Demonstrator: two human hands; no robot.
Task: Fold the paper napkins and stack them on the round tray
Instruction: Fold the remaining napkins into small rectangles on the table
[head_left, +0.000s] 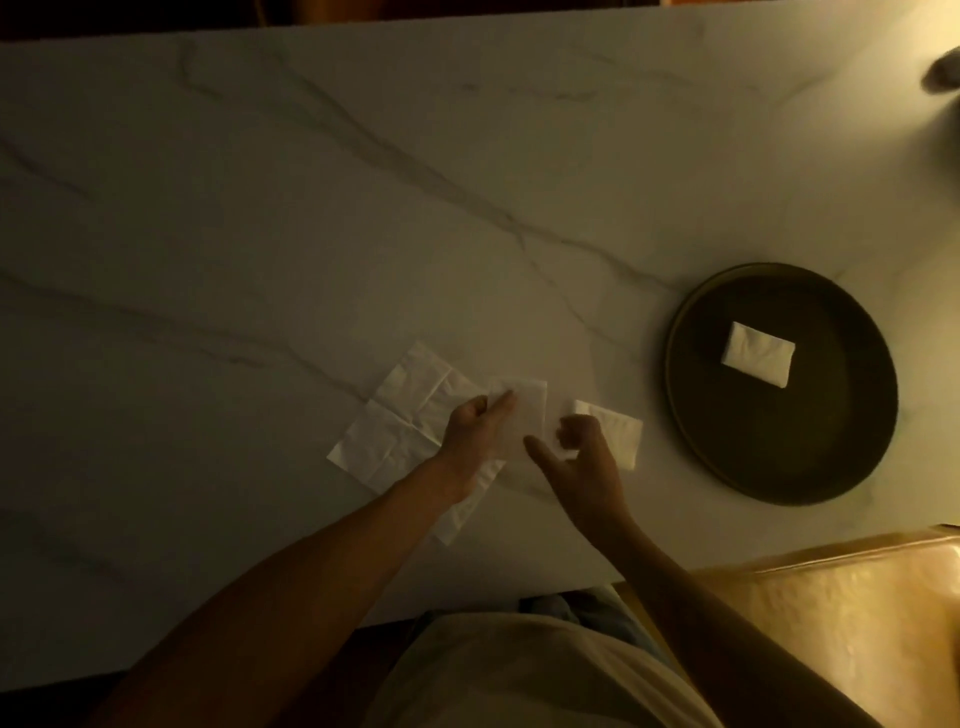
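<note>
A dark round tray (727, 457) sits on the marble table at the right, with one folded white napkin (759, 354) lying in its middle. Unfolded white napkins (405, 415) are spread on the table in front of me. My left hand (475, 428) presses a partly folded napkin (527, 410) down on top of them with an extended finger. My right hand (582, 457) hovers just right of it, fingers loosely curled and thumb out, holding nothing. A small folded napkin (621, 428) lies on the table behind my right hand, left of the tray.
The white marble table (363, 208) stretches far to the left and back. A tan padded seat (857, 623) stands at the lower right beside the table edge. A blurred dark object (943, 73) sits at the far right corner.
</note>
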